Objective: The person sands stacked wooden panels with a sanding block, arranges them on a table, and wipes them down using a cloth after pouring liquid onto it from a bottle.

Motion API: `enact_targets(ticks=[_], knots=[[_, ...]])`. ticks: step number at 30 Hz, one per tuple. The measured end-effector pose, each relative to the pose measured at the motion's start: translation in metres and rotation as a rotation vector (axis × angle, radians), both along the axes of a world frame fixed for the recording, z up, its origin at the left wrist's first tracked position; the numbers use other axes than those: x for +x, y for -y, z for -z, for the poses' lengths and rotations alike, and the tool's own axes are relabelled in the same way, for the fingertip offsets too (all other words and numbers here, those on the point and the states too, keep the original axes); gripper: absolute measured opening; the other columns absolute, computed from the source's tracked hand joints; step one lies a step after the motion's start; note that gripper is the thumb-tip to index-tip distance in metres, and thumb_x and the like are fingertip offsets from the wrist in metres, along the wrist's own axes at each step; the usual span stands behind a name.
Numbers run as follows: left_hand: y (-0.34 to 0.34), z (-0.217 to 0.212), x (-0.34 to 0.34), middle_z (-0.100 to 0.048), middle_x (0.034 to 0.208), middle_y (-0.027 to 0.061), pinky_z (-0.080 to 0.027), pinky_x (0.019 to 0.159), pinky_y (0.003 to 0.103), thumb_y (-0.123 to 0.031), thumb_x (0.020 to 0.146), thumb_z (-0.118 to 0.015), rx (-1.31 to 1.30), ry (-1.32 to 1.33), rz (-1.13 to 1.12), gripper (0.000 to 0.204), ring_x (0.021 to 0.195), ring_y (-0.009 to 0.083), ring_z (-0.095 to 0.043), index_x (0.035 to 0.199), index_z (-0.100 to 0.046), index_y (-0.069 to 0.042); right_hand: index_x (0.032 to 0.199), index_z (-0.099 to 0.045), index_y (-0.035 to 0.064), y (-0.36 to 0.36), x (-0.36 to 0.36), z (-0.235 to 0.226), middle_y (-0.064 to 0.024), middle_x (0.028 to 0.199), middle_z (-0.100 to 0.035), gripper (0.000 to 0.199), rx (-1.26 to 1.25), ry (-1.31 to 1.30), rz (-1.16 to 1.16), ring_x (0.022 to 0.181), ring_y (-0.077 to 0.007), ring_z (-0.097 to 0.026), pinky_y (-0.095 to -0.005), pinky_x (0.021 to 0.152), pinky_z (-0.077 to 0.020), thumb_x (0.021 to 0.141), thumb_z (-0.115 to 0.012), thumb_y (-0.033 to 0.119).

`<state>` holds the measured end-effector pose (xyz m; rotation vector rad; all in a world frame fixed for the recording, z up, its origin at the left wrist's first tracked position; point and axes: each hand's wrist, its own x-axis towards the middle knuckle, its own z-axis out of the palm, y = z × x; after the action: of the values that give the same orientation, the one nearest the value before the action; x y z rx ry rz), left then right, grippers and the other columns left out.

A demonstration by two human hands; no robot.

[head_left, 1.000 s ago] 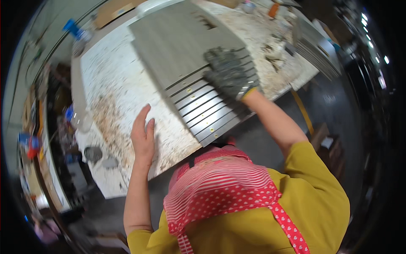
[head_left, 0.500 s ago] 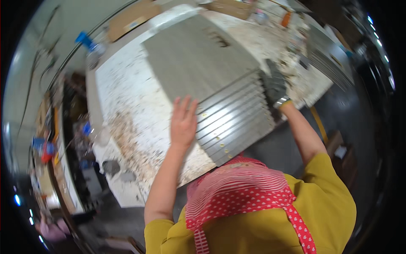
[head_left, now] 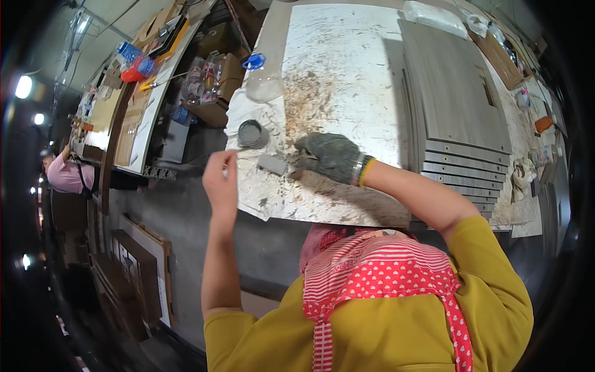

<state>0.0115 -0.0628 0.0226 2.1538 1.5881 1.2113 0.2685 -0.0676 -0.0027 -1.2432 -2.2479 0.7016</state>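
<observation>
My right hand [head_left: 333,157], in a dark grey glove with a yellow cuff, is over the near left part of the white worktable [head_left: 359,74]. Its fingers are apart and point left, toward a small grey block [head_left: 273,164]; a narrow gap seems to separate them. My bare left hand [head_left: 221,184] is at the table's left edge with its fingers curled in, and nothing shows in it. Just beyond the block stands a small round dark grey pot [head_left: 252,134]. To the right lies a stack of grey wood-grain panels [head_left: 455,93] with holes along their near edges.
A clear bottle with a blue cap [head_left: 264,84] is at the table's left edge. Brown dust and scraps lie on the table. Further left are a box of plastic bottles [head_left: 217,87] and another bench [head_left: 139,124], with a person in pink [head_left: 71,170] beyond. Boards [head_left: 145,266] lean below.
Both hands have left the panel stack and moved left. My view has turned left too, bringing the pot and grey block nearer the middle.
</observation>
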Motion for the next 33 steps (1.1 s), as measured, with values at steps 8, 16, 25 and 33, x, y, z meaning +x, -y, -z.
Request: enact_targets(ticks=[8, 16, 25, 33], knots=[[-0.062, 0.026, -0.027, -0.060, 0.085, 0.0104, -0.047, 0.072, 0.037, -0.007, 0.080, -0.066, 0.030, -0.257, 0.123, 0.015, 0.082, 0.0295, -0.059, 0.094, -0.064, -0.003, 0.105, -0.056, 0.0012, -0.029, -0.079, 0.037, -0.0233, 0.101, -0.061, 0.039, -0.114, 0.116, 0.011, 0.095, -0.0384, -0.059, -0.0438, 0.082, -0.0465, 0.083, -0.060, 0.033], [-0.106, 0.031, -0.044, -0.060, 0.082, 0.0130, -0.046, 0.068, 0.038, -0.015, 0.084, -0.061, -0.203, -0.106, 0.173, 0.013, 0.078, 0.0311, -0.059, 0.085, -0.064, -0.003, 0.123, -0.053, 0.0003, -0.029, -0.022, 0.024, -0.0053, 0.111, -0.060, 0.044, -1.299, -1.297, 0.024, 0.093, -0.0114, -0.057, -0.0259, 0.083, -0.0480, 0.089, -0.063, 0.025], [-0.157, 0.019, -0.050, -0.053, 0.059, 0.0104, -0.041, 0.056, 0.033, -0.023, 0.085, -0.063, -0.456, 0.045, 0.106, 0.027, 0.055, 0.0184, -0.050, 0.081, -0.061, 0.003, 0.118, -0.057, 0.0084, -0.092, -0.042, -0.014, -0.0146, 0.107, -0.061, 0.034, 0.321, 0.089, -0.039, 0.098, -0.0297, -0.060, -0.0385, 0.084, -0.0485, 0.085, -0.058, 0.018], [-0.167, 0.027, -0.057, -0.052, 0.059, 0.0035, -0.039, 0.054, 0.028, -0.022, 0.086, -0.063, -0.632, 0.193, 0.147, 0.028, 0.056, 0.0098, -0.047, 0.076, -0.058, 0.004, 0.108, -0.059, 0.0093, -0.128, -0.059, -0.006, -0.0122, 0.089, -0.058, 0.025, 0.486, 0.342, -0.208, 0.081, -0.0297, -0.060, -0.0406, 0.068, -0.0489, 0.084, -0.053, 0.016]])
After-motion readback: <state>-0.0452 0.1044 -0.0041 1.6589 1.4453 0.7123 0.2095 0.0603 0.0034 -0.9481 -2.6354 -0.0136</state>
